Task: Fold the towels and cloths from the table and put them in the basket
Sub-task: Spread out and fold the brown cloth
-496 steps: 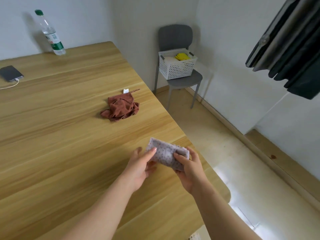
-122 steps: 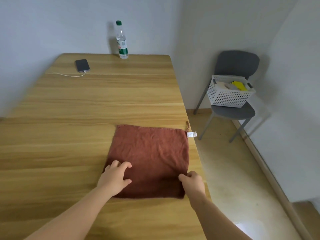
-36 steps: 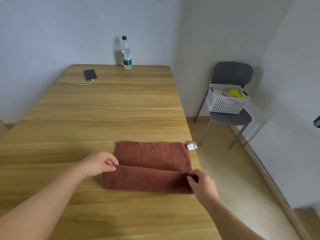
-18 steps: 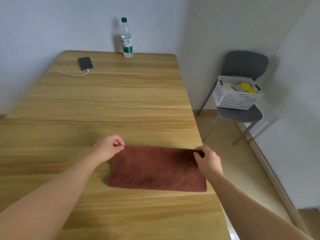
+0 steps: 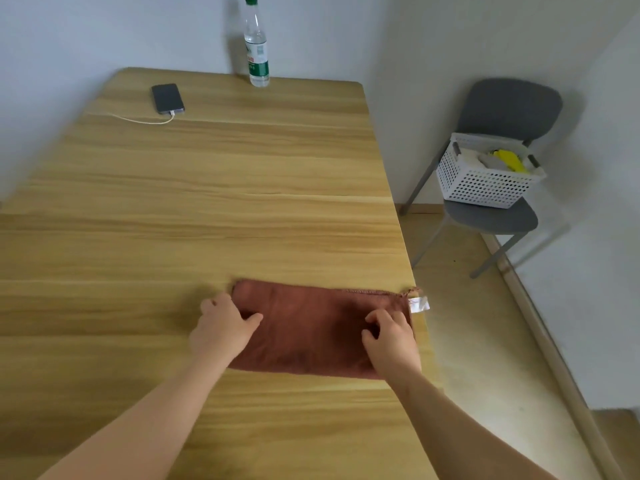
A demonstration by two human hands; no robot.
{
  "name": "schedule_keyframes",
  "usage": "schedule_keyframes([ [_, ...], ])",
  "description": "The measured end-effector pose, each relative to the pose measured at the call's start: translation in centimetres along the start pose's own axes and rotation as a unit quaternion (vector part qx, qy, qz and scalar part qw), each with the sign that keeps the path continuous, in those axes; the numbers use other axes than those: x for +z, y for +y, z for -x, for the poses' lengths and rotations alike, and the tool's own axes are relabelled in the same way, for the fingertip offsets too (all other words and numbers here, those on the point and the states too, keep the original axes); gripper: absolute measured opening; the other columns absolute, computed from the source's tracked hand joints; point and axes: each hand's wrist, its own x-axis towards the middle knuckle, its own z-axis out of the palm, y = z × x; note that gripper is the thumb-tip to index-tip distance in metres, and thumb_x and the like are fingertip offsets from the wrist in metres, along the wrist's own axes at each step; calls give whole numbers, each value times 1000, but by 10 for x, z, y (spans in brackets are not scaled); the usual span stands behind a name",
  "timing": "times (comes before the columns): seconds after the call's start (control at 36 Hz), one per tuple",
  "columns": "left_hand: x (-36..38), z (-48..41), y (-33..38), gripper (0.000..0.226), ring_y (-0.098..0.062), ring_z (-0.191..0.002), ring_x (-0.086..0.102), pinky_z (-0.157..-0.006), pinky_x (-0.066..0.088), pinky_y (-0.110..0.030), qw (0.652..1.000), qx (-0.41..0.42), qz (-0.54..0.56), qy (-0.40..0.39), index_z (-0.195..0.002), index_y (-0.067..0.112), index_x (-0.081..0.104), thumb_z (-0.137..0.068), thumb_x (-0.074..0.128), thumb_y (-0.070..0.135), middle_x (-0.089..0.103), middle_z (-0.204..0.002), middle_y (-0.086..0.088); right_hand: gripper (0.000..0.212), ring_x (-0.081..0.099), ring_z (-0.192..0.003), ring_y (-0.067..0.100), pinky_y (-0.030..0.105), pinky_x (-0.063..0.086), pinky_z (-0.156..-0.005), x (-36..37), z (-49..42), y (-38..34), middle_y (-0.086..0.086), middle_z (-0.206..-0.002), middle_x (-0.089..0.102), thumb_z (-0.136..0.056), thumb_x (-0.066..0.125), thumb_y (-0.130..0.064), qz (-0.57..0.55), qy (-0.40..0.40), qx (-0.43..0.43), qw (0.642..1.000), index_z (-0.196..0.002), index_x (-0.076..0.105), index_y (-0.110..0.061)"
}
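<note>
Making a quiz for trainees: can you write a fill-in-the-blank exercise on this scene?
Both the left hand and the right hand rest on the folded ____. The white basket sits on a grey ____. The phone on the table is plugged into a white ____. The bottle has a ____ cap.
Missing: towel; chair; cable; green.

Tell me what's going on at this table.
A person is folding a brown cloth on the wooden table. It lies as a long folded strip near the table's right edge, with the left hand resting on its left end and the right hand on its right end. The white basket sits on a grey chair right of the table, with yellow and pale items inside.
</note>
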Motion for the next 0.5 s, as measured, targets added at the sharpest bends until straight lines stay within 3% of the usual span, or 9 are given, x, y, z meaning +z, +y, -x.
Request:
schedule_keyframes([
  [0.19, 0, 23, -9, 34, -27, -87, 59, -76, 49, -37, 969, -31, 232, -75, -108, 6, 52, -82, 70, 20, 62, -105, -12, 36, 46, -110, 19, 29, 42, -95, 0, 30, 9, 0, -125, 44, -90, 52, -24, 7, -28, 4, 1000, -126, 52, -23],
  [0.25, -5, 31, -8, 21, -25, -90, 60, -81, 50, -38, 971, 16, 223, -79, -99, 12, 55, -83, 67, 16, 63, -103, -7, 35, 47, -108, 18, 30, 43, -94, -3, 37, 11, 0, -123, 44, -90, 52, -23, 0, -43, 13, 999, -125, 51, -23],
  [0.36, -27, 53, 4, 26, -17, -93, 60, -79, 49, -32, 972, 138, 168, -90, -109, 20, 58, -85, 63, 12, 63, -103, 3, 33, 50, -96, 15, 28, 44, -85, -19, 45, -1, -2, -110, 50, -86, 52, -19, -45, -44, -5, 998, -119, 53, -20],
  [0.42, -43, 64, 14, 23, -13, -89, 61, -78, 47, -30, 966, 204, 126, -93, -104, 23, 62, -85, 63, 12, 66, -99, 6, 39, 50, -105, 16, 27, 42, -88, -29, 47, -16, -1, -116, 54, -84, 55, -17, -74, -25, -48, 996, -123, 53, -22],
  [0.5, -68, 80, 33, 23, -7, -86, 60, -76, 44, -22, 951, 289, 57, -97, -96, 32, 63, -83, 65, 13, 64, -91, 18, 60, 44, -121, 17, 31, 39, -100, -51, 52, -41, -7, -134, 44, -80, 63, -18, -134, 3, -132, 982, -136, 42, -31],
])
